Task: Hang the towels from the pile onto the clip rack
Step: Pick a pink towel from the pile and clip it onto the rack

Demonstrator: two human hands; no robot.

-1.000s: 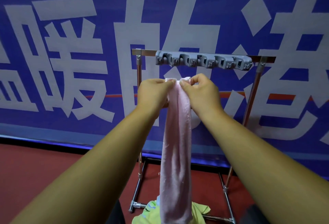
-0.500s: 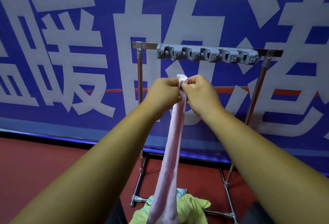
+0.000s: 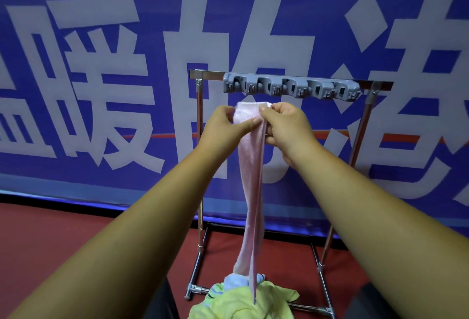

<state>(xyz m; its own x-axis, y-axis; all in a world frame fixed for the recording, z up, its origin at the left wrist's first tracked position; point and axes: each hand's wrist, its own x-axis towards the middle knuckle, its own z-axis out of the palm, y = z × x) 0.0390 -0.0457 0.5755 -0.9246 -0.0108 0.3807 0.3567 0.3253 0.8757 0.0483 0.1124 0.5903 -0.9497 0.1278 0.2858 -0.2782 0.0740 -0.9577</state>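
Pink towel hung as one long vertical strip, its top edge held between both hands, its tail reaching down to the pile of yellow and blue cloth on the floor at the rack's foot; left hand gripped the top left corner, thumb laid across the front of the cloth; right hand pinched the top right corner, remaining fingers curled behind; clip rack lay straight above the hands, its grey row of clips running crosswise to the towel's axis; top edge sat just beneath the two leftmost clips, not touching; every clip bare; left hand nearer the end clip; judged the coming move a short lift up into a clip. Against half a second before: the top edge, then bunched to a narrow point between near-touching hands, was spread into a flat band, hands drawn a little apart.
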